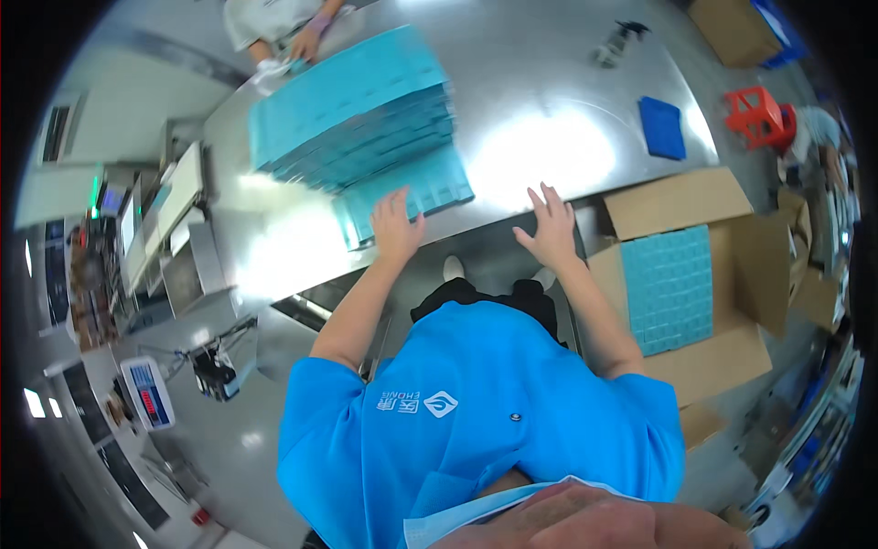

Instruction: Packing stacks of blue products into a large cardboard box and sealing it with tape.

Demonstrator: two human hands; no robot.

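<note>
My left hand (396, 226) is open, its fingers over the near edge of a low teal molded piece (437, 181) on the steel table. Whether the fingertips rest on it I cannot tell. Directly behind stands a tall stack of similar teal pieces (357, 105), its layers slightly blurred. My right hand (551, 229) hovers at the table's front edge, fingers spread and holding nothing. To its right, an open cardboard box (681, 203) has its flaps folded out. Teal pieces (669, 288) in neat rows lie inside the box.
Across the shiny steel table (540, 64), another person's hand (306, 43) is beside the stack. A blue folded cloth (661, 128) and a spray bottle (620, 44) lie toward the right. A red stool (759, 117) stands beyond, and a scale-like device (146, 393) is at left.
</note>
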